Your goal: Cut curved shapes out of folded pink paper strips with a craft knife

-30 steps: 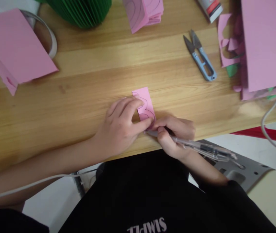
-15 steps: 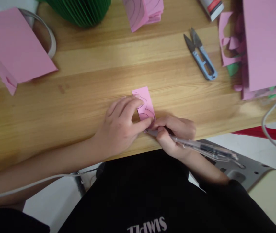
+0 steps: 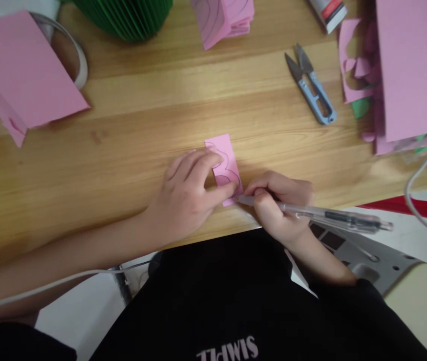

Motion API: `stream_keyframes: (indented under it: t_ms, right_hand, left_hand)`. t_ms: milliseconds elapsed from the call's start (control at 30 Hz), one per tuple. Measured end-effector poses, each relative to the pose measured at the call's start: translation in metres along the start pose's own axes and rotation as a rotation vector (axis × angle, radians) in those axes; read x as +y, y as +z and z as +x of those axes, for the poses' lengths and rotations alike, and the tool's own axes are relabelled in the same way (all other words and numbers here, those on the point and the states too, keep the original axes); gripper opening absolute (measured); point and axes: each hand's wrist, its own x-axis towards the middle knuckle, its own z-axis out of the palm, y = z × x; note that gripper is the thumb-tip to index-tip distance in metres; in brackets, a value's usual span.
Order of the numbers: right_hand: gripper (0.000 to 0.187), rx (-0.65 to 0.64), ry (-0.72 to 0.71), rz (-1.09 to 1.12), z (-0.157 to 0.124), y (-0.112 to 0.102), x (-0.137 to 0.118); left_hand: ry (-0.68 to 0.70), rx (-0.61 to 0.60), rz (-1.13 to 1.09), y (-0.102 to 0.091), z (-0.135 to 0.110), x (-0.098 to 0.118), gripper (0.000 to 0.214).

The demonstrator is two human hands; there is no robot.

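Observation:
A small pink paper strip (image 3: 230, 159) with curved dark lines drawn on it lies on the wooden table near its front edge. My left hand (image 3: 185, 193) holds the strip down, thumb pressed on its lower part and curled fingertips on its left side. Pinched between the thumb and fingers of my right hand (image 3: 283, 203) is a clear gel pen (image 3: 334, 218). Its tip is at the strip's lower right end, beside my left thumb; whether it touches the paper I cannot tell.
Blue thread snips (image 3: 313, 93) lie spread apart at the right, near pink paper scraps (image 3: 360, 67) and large pink sheets (image 3: 416, 70). Farther back are folded pink papers (image 3: 223, 20), a green pleated paper piece (image 3: 127, 17) and a tube (image 3: 328, 14). A pink sheet (image 3: 29, 70) overlaps a tape roll (image 3: 80, 67).
My right hand has shifted slightly right and up, and the pen has swung to a flatter angle, its tip moving right along the strip's lower end. My left hand stays in place.

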Motion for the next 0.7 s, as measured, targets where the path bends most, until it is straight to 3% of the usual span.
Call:
stream_keyframes:
  t_ms: [500, 700]
  right_hand:
    - [0.020, -0.068, -0.077, -0.026, -0.0003, 0.0046, 0.0001]
    - [0.024, 0.074, -0.009, 0.023, -0.0041, -0.0004, 0.0045]
  left_hand:
    - [0.029, 0.055, 0.006, 0.0015, -0.0002, -0.0004, 0.014]
    - [0.025, 0.002, 0.023, 0.0002, -0.0008, -0.0013, 0.019]
